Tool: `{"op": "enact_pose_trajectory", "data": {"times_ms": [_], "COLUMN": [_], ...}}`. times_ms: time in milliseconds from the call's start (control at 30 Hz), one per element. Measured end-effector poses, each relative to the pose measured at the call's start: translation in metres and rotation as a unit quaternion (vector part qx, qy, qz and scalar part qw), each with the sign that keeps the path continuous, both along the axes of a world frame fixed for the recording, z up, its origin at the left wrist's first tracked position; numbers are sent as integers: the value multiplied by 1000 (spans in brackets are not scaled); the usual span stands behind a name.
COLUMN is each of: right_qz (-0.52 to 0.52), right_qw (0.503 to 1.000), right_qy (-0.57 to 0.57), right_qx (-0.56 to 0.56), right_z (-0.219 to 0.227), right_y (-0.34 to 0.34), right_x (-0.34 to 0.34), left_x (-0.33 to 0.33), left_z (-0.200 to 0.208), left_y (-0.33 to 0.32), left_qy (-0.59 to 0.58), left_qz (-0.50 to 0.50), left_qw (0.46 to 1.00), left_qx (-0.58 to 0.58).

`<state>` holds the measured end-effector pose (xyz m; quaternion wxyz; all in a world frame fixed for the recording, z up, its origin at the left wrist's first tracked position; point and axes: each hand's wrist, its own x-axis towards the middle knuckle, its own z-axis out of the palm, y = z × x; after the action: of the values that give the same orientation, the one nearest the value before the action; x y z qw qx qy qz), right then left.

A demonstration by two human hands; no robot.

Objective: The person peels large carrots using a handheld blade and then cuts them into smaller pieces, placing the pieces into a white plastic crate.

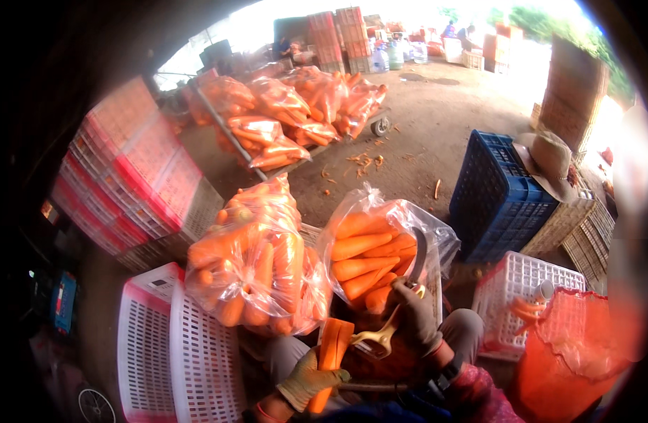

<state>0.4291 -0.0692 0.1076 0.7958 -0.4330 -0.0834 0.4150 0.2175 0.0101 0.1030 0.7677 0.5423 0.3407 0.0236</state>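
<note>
My left hand (311, 381), in a work glove, is closed around a thick carrot (334, 344) that stands nearly upright over my lap. My gloved right hand (417, 319) grips a yellowish peeler (377, 341), whose head is close beside the carrot. From the right hand a dark curved strip (420, 255) rises; whether it belongs to the peeler I cannot tell. Just beyond the hands, an open clear bag (437, 233) holds several carrots (370, 255). To its left stands a full, closed clear bag of carrots (257, 261).
White crates (205, 352) stand at near left, stacked pink crates (126, 162) behind. A cart with bagged carrots (278, 116) is ahead. At right are a blue crate (497, 197), a hat (549, 158), a white crate (507, 282) and an orange sack (571, 352). Scraps (366, 162) litter the floor.
</note>
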Motion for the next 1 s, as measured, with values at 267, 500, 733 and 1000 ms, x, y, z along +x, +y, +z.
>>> {"op": "enact_pose_trajectory", "data": {"times_ms": [267, 500, 733, 1000], "right_qz": [-136, 0, 126, 66], "right_qw": [987, 972, 762, 624], "right_qy": [-74, -209, -635, -742], "right_qx": [-50, -108, -11, 235], "right_z": [-24, -37, -35, 14], "right_y": [17, 22, 18, 88], "right_x": [34, 15, -66, -156], "left_x": [-15, -39, -96, -149], "left_z": [-2, 39, 12, 78], "left_y": [-14, 15, 21, 0], "left_qy": [76, -58, 60, -137], "left_qz": [-114, 98, 228, 310], "left_qw": [985, 990, 968, 941], "left_qx": [104, 85, 90, 7]}}
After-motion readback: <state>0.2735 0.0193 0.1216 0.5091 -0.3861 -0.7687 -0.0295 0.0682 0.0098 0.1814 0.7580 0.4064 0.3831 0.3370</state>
